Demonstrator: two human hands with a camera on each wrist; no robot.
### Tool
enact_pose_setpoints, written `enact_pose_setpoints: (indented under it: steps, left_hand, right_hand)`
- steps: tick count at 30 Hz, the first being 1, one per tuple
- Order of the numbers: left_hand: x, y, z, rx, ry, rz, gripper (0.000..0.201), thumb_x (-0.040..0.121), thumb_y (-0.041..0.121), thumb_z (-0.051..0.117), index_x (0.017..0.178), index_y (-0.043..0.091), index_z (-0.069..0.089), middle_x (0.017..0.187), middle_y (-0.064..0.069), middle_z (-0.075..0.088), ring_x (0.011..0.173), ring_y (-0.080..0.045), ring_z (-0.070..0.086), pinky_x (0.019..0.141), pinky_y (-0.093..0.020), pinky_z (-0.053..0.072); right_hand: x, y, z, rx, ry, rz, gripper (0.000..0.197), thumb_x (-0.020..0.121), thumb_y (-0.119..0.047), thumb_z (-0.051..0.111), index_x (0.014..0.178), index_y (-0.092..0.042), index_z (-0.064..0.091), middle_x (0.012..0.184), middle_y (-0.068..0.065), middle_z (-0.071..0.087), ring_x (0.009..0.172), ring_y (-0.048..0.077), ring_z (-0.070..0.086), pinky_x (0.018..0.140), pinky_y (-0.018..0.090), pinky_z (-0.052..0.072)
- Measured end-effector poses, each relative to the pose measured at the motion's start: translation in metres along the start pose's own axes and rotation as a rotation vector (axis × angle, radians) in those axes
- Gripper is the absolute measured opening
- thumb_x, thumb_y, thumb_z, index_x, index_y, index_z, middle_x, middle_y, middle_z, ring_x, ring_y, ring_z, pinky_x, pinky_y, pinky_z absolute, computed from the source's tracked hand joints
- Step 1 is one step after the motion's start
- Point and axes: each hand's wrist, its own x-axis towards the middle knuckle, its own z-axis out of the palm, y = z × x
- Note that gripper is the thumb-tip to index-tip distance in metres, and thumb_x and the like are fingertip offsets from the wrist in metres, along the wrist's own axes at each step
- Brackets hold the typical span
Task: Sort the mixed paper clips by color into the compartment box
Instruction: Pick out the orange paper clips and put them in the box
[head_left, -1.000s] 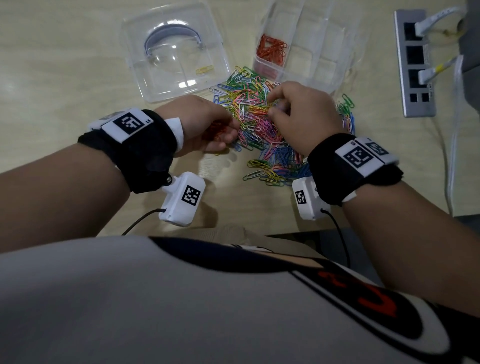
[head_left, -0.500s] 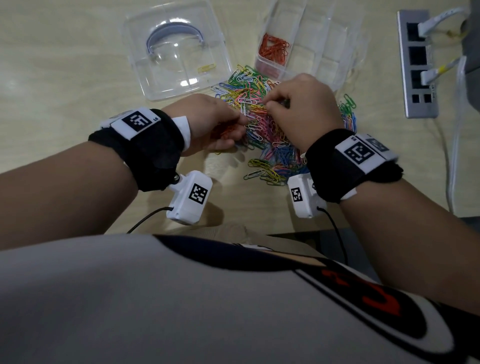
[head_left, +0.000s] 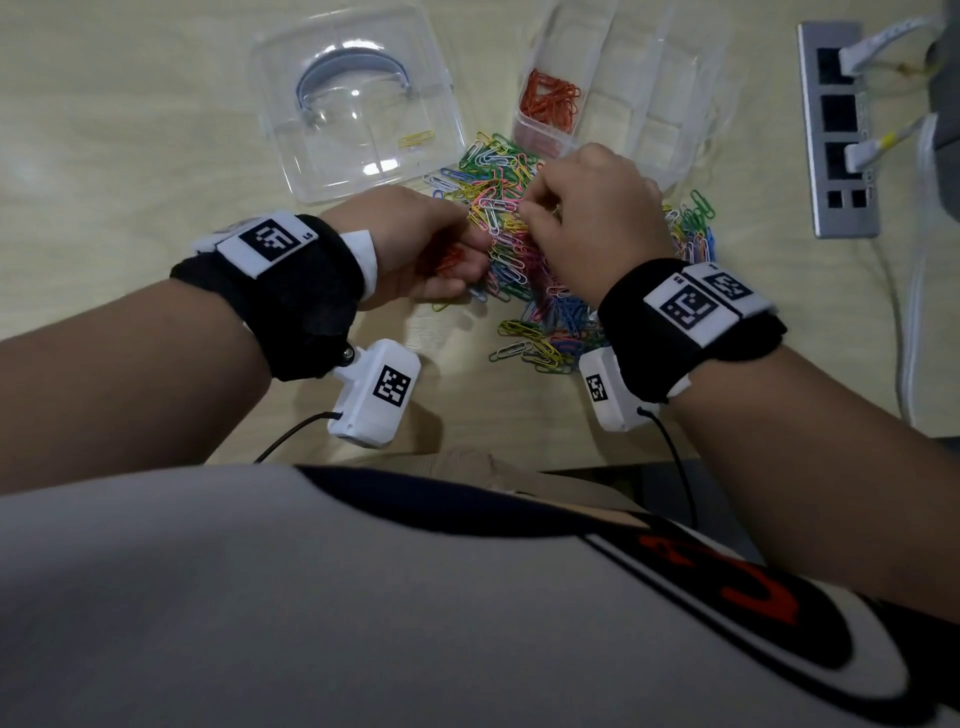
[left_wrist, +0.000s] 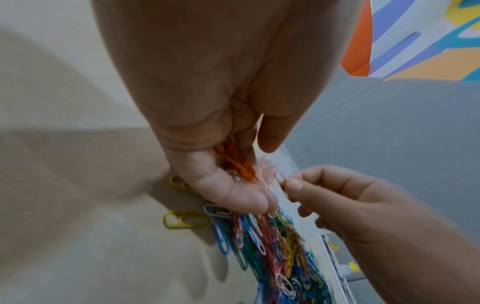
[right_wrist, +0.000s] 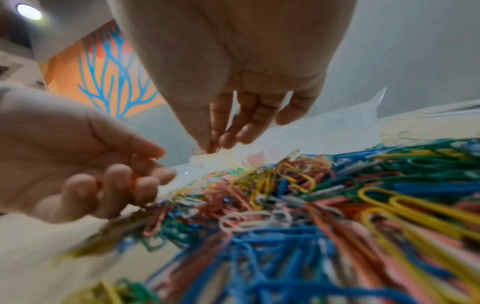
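Note:
A heap of mixed coloured paper clips (head_left: 511, 244) lies on the table before the clear compartment box (head_left: 618, 93); one compartment holds orange clips (head_left: 550, 101). My left hand (head_left: 415, 244) cups a bunch of orange clips (left_wrist: 237, 162) in its curled fingers at the heap's left edge. My right hand (head_left: 592, 218) hovers over the heap and pinches a single clip (left_wrist: 281, 178) between thumb and forefinger, close to the left hand's fingertips. In the right wrist view the pinched clip (right_wrist: 207, 149) shows only partly, and the heap (right_wrist: 298, 205) fills the foreground.
A clear plastic lid (head_left: 358, 98) with one yellow clip on it (head_left: 415, 138) lies at the back left. A grey socket strip (head_left: 836, 130) with white plugs and cables sits at the right. The table's front edge runs just below my wrists.
Both hands have shifted slightly away from me over the heap. The right hand has lifted a single clip and brought it towards the left hand, which still holds the orange bunch.

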Motion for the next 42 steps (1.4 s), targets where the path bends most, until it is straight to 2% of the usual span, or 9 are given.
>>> enact_pose_setpoints:
  steps: [4, 8, 11, 14, 21, 24, 28, 33, 42]
  left_hand:
    - [0.000, 0.002, 0.008, -0.066, -0.010, 0.034, 0.029, 0.102, 0.030, 0.040, 0.089, 0.013, 0.059, 0.070, -0.001, 0.062, 0.060, -0.007, 0.061, 0.053, -0.017, 0.053]
    - [-0.001, 0.001, 0.006, -0.001, -0.018, 0.120, 0.020, 0.099, 0.009, 0.045, 0.088, 0.008, 0.062, 0.071, -0.005, 0.060, 0.058, -0.008, 0.055, 0.051, -0.016, 0.049]
    - [-0.001, -0.001, 0.002, 0.035, -0.034, 0.127, 0.022, 0.098, 0.001, 0.044, 0.087, 0.006, 0.062, 0.070, -0.006, 0.060, 0.057, -0.008, 0.053, 0.050, -0.016, 0.049]
    - [-0.002, 0.000, 0.003, 0.049, -0.031, 0.116, 0.024, 0.098, -0.001, 0.042, 0.087, 0.006, 0.062, 0.071, -0.006, 0.061, 0.055, -0.007, 0.055, 0.050, -0.016, 0.050]
    - [-0.003, -0.002, 0.002, 0.076, -0.017, 0.098, 0.025, 0.097, -0.001, 0.043, 0.087, 0.006, 0.064, 0.070, -0.005, 0.064, 0.055, -0.007, 0.059, 0.050, -0.017, 0.051]
    - [-0.003, -0.003, 0.001, 0.071, -0.009, 0.090, 0.023, 0.097, 0.002, 0.045, 0.086, 0.006, 0.065, 0.071, -0.008, 0.062, 0.055, -0.008, 0.058, 0.051, -0.018, 0.052]
    - [-0.004, -0.003, 0.002, 0.071, 0.007, 0.077, 0.021, 0.096, 0.003, 0.046, 0.085, 0.005, 0.064, 0.072, -0.009, 0.062, 0.055, -0.009, 0.058, 0.051, -0.018, 0.051]
    - [-0.006, -0.003, 0.000, 0.085, 0.020, 0.073, 0.021, 0.096, 0.004, 0.047, 0.085, 0.005, 0.066, 0.072, -0.009, 0.062, 0.054, -0.009, 0.059, 0.050, -0.018, 0.051]
    - [-0.006, -0.001, 0.002, 0.101, 0.043, 0.062, 0.023, 0.097, 0.006, 0.045, 0.084, 0.005, 0.064, 0.070, -0.009, 0.061, 0.054, -0.009, 0.058, 0.051, -0.017, 0.052]
  right_hand:
    - [-0.011, -0.016, -0.003, 0.275, -0.074, -0.037, 0.014, 0.085, -0.031, 0.062, 0.095, -0.027, 0.071, 0.087, -0.010, 0.068, 0.087, 0.013, 0.064, 0.085, 0.041, 0.050]
    - [-0.010, -0.004, 0.000, 0.168, -0.014, 0.025, 0.018, 0.086, -0.037, 0.061, 0.099, -0.026, 0.063, 0.098, -0.003, 0.064, 0.093, 0.021, 0.059, 0.088, 0.043, 0.048]
    - [-0.013, 0.011, 0.001, -0.062, -0.184, 0.057, 0.039, 0.082, -0.040, 0.071, 0.114, -0.024, 0.056, 0.115, 0.005, 0.051, 0.105, 0.027, 0.053, 0.090, 0.041, 0.046]
    - [-0.011, 0.017, 0.003, -0.023, -0.129, 0.020, 0.023, 0.089, -0.027, 0.064, 0.110, -0.021, 0.061, 0.112, 0.007, 0.055, 0.103, 0.028, 0.055, 0.084, 0.035, 0.043]
    - [-0.008, 0.022, -0.006, -0.058, 0.054, 0.091, 0.023, 0.090, -0.021, 0.057, 0.112, -0.021, 0.065, 0.116, 0.008, 0.052, 0.110, 0.030, 0.050, 0.091, 0.040, 0.044]
    - [-0.010, 0.013, -0.004, -0.026, -0.025, 0.013, 0.012, 0.089, -0.028, 0.059, 0.098, -0.025, 0.066, 0.106, 0.004, 0.055, 0.103, 0.027, 0.055, 0.090, 0.042, 0.045]
    - [-0.014, 0.002, 0.010, -0.086, -0.146, -0.055, 0.027, 0.088, -0.041, 0.063, 0.111, -0.028, 0.065, 0.114, 0.003, 0.057, 0.112, 0.026, 0.053, 0.094, 0.041, 0.040]
    - [-0.012, 0.005, 0.013, -0.072, -0.104, -0.030, 0.011, 0.090, -0.031, 0.060, 0.097, -0.024, 0.065, 0.103, 0.000, 0.060, 0.101, 0.025, 0.056, 0.092, 0.040, 0.039]
    - [-0.010, 0.014, -0.002, 0.083, -0.085, 0.062, 0.012, 0.091, -0.024, 0.053, 0.094, -0.021, 0.064, 0.092, -0.004, 0.060, 0.094, 0.022, 0.058, 0.089, 0.041, 0.047]
